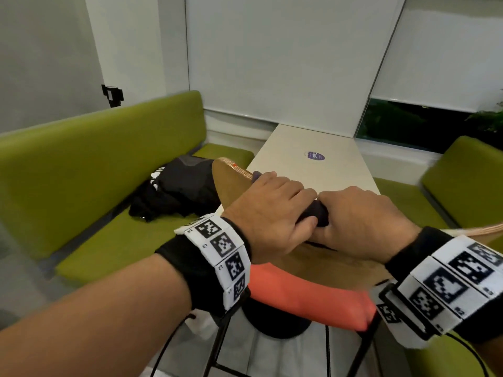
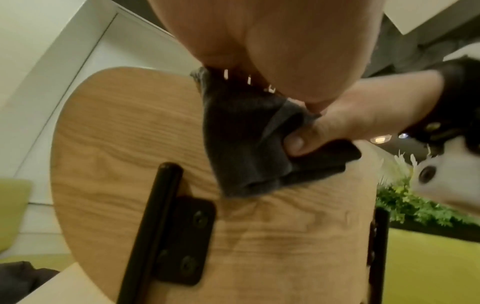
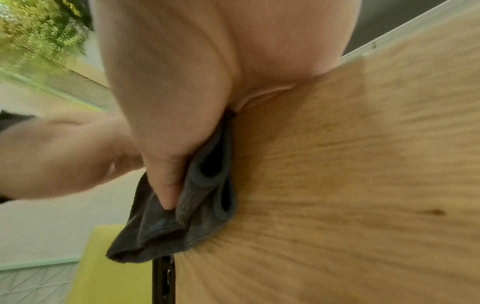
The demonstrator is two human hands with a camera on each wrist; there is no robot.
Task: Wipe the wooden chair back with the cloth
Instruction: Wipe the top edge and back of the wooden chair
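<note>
The wooden chair back [image 1: 231, 183] curves across the middle of the head view, and its rear face [image 2: 130, 144] fills the left wrist view. A dark grey cloth [image 1: 317, 213] is folded over its top edge and hangs down the rear face [image 2: 246, 144]. My left hand [image 1: 275, 210] curls over the top edge and grips the cloth there. My right hand [image 1: 362, 221] is just to its right, its thumb [image 3: 166, 185] pinching the bunched cloth [image 3: 182, 216] against the wood [image 3: 337, 185]. The fingers of both hands are hidden behind the edge.
A white table [image 1: 313, 164] stands just beyond the chair. A green bench [image 1: 95, 164] with a black bag [image 1: 177, 191] is on the left, another green seat [image 1: 462, 172] on the right. The chair has an orange seat cushion [image 1: 299, 292] and black metal struts [image 2: 155, 226].
</note>
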